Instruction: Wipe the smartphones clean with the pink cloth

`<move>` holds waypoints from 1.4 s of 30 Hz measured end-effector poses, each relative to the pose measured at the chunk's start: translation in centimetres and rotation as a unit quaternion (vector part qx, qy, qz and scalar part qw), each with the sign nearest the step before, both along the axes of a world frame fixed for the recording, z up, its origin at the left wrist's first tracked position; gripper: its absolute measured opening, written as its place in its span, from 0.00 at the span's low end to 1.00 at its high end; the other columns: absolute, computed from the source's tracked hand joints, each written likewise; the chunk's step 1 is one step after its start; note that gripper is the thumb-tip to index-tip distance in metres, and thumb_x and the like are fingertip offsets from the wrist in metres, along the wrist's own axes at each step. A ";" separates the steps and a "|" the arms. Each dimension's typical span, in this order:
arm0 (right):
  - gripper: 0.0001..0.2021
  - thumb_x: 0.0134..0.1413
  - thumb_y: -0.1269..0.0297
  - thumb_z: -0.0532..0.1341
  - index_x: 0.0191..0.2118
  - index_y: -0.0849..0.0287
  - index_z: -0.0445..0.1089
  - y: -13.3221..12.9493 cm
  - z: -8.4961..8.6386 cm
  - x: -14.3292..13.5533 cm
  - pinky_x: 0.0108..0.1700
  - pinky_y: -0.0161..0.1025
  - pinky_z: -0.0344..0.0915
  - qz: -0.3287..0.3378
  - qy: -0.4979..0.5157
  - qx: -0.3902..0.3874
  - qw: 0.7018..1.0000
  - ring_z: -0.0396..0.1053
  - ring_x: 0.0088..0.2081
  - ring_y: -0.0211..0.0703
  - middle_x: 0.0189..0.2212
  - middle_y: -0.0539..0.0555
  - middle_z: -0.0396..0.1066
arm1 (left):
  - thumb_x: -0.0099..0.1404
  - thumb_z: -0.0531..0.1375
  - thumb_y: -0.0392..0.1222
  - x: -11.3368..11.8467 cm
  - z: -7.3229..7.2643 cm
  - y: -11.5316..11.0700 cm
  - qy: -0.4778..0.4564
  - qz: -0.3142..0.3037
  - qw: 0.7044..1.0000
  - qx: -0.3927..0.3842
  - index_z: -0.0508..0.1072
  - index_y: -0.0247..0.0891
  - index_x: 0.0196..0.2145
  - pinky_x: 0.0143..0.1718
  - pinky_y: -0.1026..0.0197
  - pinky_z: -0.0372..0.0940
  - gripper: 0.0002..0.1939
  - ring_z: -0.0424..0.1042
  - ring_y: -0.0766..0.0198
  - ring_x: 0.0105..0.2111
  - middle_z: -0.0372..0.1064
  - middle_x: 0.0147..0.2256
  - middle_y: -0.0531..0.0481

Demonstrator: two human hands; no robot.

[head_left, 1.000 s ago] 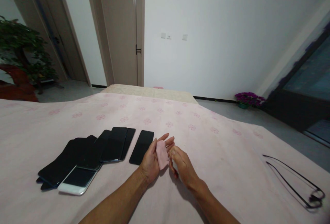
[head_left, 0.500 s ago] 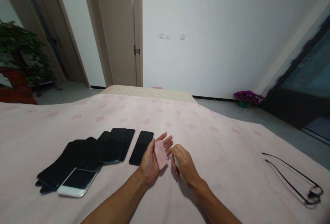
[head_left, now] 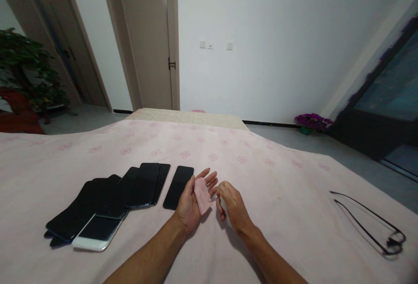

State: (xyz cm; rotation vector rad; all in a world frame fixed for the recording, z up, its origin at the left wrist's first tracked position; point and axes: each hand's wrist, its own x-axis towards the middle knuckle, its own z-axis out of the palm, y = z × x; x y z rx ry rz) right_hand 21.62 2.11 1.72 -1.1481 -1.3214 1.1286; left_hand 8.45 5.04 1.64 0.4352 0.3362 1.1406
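My left hand (head_left: 192,203) is palm up beside a black phone, its fingers stretched out, and holds a small pink cloth (head_left: 203,196) across the palm under the thumb. Just to its right, my right hand (head_left: 232,205) is closed with curled fingers, close to the left fingertips; whatever it may pinch is too small or hidden to make out. A single black phone (head_left: 178,186) lies left of my left hand, partly behind it. Further left, several dark phones (head_left: 143,184) overlap in a fanned row, and a white-edged phone (head_left: 98,231) lies at their near side.
A pink flowered sheet (head_left: 287,214) covers the surface under everything. Black-framed glasses (head_left: 365,223) rest on it at the far right with their arms unfolded. Beyond the sheet are a door, a white wall, a green plant at left and purple flowers (head_left: 312,122) at right.
The whole view has shifted very slightly. Both hands and the pink cloth keep nearly the same pose, and the phones and glasses lie as before.
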 end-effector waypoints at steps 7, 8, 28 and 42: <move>0.20 0.63 0.44 0.50 0.31 0.56 0.58 0.0 -0.3 0.3 0.13 0.29 0.50 0.015 0.002 -0.012 1.000 0.50 0.11 0.31 0.12 0.41 0.57 | 0.71 0.51 0.52 0.0 0.1 0.0 0.001 0.004 1.000 -0.004 0.71 0.35 0.53 0.62 0.48 0.54 0.23 0.67 0.51 0.56 0.69 0.55 0.37; 0.20 0.63 0.43 0.50 0.31 0.56 0.58 0.0 -0.3 0.3 0.13 0.29 0.51 0.018 0.003 -0.009 1.000 0.51 0.11 0.31 0.12 0.41 0.57 | 0.71 0.51 0.52 0.1 0.1 0.0 0.001 0.005 1.000 -0.007 0.71 0.35 0.53 0.62 0.49 0.55 0.23 0.67 0.51 0.56 0.69 0.55 0.37; 0.21 0.62 0.42 0.51 0.31 0.56 0.59 -0.3 0.0 -0.3 0.13 0.29 0.51 0.039 0.036 -0.009 0.999 0.49 0.10 0.31 0.11 0.41 0.56 | 0.70 0.52 0.52 0.0 0.1 -0.1 -0.003 0.003 1.000 -0.008 0.72 0.35 0.53 0.62 0.48 0.54 0.22 0.68 0.51 0.56 0.70 0.54 0.37; 0.18 0.62 0.46 0.50 0.29 0.55 0.55 -0.4 0.1 0.1 0.14 0.29 0.50 0.001 0.000 -0.015 1.000 0.51 0.11 0.31 0.12 0.41 0.58 | 0.68 0.55 0.52 -0.1 -0.2 0.2 0.027 0.041 0.999 -0.001 0.74 0.38 0.50 0.61 0.49 0.57 0.19 0.69 0.53 0.55 0.72 0.53 0.40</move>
